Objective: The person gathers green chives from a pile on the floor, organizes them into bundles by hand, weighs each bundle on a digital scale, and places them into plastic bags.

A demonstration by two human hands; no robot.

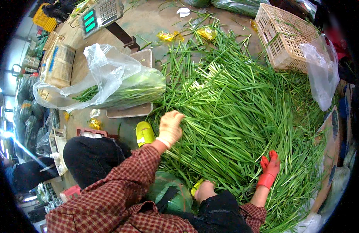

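Note:
My left hand [170, 128], in a cream knitted glove, is at the left edge of a broad heap of long green garlic chives [226, 116]. Its fingers are curled by some stalks; whether they grip any is hidden. In a red glove, my right hand [269, 169] rests at the heap's lower right, fingers apart and nothing visible in them. Beyond my left hand, a clear plastic bag [115, 78] holding bundled greens lies on its side on the metal platform [130, 113] of a scale. The scale's display [89, 21] glows green.
A cream plastic crate [287, 38] stands at the far right, with a clear bag [322, 72] hanging over its side. Yellow wrappers [166, 35] litter the floor. A pink-red plastic stool or crate [92, 132] is beside my knee. At left, another crate [58, 62] stands.

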